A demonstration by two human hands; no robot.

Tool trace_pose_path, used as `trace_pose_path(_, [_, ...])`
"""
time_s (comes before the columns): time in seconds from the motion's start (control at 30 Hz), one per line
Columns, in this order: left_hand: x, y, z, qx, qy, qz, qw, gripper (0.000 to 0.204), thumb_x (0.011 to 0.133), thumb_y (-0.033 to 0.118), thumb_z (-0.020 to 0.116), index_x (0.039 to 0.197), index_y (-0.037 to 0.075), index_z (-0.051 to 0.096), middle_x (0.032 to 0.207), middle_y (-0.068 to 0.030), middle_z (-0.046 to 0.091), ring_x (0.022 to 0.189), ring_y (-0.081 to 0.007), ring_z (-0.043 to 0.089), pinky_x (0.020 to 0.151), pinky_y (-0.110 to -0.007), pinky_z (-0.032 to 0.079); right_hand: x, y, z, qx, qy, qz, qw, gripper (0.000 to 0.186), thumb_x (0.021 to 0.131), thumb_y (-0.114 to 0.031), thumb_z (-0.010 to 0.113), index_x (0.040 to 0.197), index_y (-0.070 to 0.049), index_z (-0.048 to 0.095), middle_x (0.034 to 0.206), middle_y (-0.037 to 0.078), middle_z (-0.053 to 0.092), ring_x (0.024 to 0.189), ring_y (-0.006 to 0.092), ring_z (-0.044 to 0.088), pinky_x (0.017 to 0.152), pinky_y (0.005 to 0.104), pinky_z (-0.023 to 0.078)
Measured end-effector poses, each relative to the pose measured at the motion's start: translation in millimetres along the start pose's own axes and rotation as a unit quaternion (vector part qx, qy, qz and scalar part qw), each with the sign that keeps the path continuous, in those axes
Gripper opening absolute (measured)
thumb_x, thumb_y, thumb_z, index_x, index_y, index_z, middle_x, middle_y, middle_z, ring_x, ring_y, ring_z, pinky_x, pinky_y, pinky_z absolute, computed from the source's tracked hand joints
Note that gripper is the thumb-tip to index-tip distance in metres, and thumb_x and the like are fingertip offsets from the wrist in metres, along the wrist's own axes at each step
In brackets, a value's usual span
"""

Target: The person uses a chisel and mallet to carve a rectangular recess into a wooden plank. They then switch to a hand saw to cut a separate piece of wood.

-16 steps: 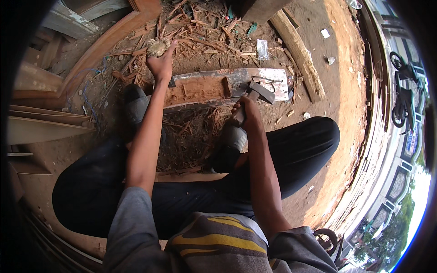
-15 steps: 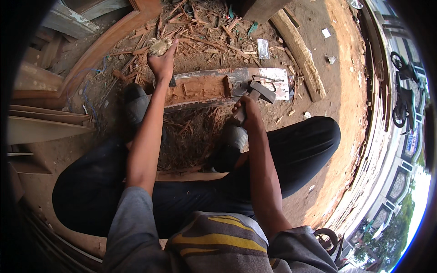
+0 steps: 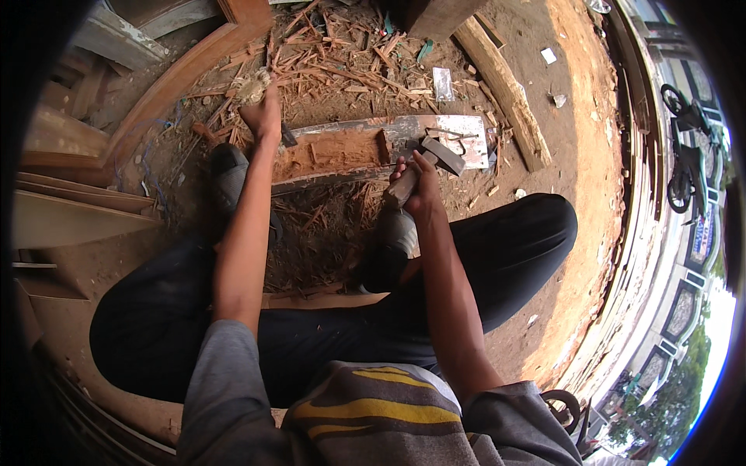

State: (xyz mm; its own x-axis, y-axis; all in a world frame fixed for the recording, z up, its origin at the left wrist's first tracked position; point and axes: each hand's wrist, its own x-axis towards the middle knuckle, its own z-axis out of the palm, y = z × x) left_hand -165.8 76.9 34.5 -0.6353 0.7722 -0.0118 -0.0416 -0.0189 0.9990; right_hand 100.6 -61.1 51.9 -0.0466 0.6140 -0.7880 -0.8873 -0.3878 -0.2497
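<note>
My left hand (image 3: 263, 118) grips a chisel, its frayed pale handle top (image 3: 253, 89) above my fingers and its dark blade (image 3: 288, 135) showing just to the right. Beside it lies a long board (image 3: 334, 155), with a rough reddish hollow cut along its middle and peeling dark and white paint at the right. My right hand (image 3: 414, 181) is closed on the wooden handle of a hammer, whose grey head (image 3: 444, 155) hangs over the board's right part. The board lies crosswise beyond my feet.
Wood chips (image 3: 350, 62) litter the dirt. A rough timber (image 3: 501, 93) and a post (image 3: 435, 15) stand or lie beyond the board. Wooden frames (image 3: 151, 113) and panels fill the left. My bent legs are near; stacked planks and a parked motorbike (image 3: 684, 155) are at right.
Both my hands, with the chisel and hammer, have shifted a little to the left in the picture. The board and surroundings appear shifted slightly too; both grips are unchanged.
</note>
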Motion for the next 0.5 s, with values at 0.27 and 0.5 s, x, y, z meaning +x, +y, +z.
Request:
trace_pose_path(0.27, [-24.6, 10.0, 5.4, 0.005, -0.058, 0.124, 0.991, 0.023, 0.08, 0.016, 0.068, 0.094, -0.001, 0.064, 0.091, -0.0081, 0.068, 0.083, -0.0156, 0.063, 0.076, -0.031, 0.047, 25.5, -11.1, -17.5, 0.029, 0.012, 0.006, 0.999, 0.015, 0.087, -0.014, 0.055, 0.079, -0.006, 0.046, 0.059, 0.002, 0.049, 0.049, 0.0141, 0.048, 0.046, 0.0255, 0.046])
trace_pose_path(0.5, [-16.6, -4.9, -3.7, 0.04, -0.07, 0.107, 0.991, 0.023, 0.078, 0.015, 0.069, 0.093, -0.001, 0.065, 0.091, -0.01, 0.068, 0.084, -0.0175, 0.064, 0.075, -0.032, 0.048, -17.5, -11.3, 11.0, -0.202, 0.089, -0.028, 0.975, 0.013, 0.085, -0.012, 0.057, 0.08, -0.005, 0.047, 0.059, 0.003, 0.049, 0.046, 0.0141, 0.047, 0.042, 0.0262, 0.044])
